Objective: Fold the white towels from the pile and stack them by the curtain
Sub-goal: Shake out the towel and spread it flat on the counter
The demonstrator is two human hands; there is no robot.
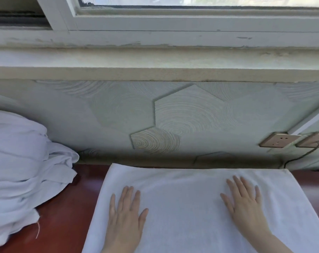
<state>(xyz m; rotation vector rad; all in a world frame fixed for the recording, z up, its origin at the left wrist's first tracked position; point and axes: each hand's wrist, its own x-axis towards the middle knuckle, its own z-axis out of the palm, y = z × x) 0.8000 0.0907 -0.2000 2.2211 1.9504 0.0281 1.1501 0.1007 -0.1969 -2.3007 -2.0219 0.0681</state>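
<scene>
White towel [182, 207] lies spread flat across the lower middle of the frame on a reddish-brown table [63, 216], its far edge right up against the wall w/ hexagon-pattern panels [182, 114]. Both hands are released, fingers straight, palms pressing down on the cloth: left hand [124, 214] at lower centre-left, right hand [244, 201] at lower centre-right, well apart. Nothing gripped. Looks like the smoothing step before a fold; can't tell if this towel is already folded once, since its near edge runs out of frame at the bottom. Pile of unfolded towels [21, 172] sits at the left edge, rumpled, a loose thread hanging off its lower corner, just beside the flat towel but not touching it. Two wall sockets [279, 139] at the right, cable trailing down. No curtain in view, so the stack spot can't be placed. Next move prob. needs each hand to pinch a corner or edge & bring it over evenly, keeping edges lined up.
</scene>
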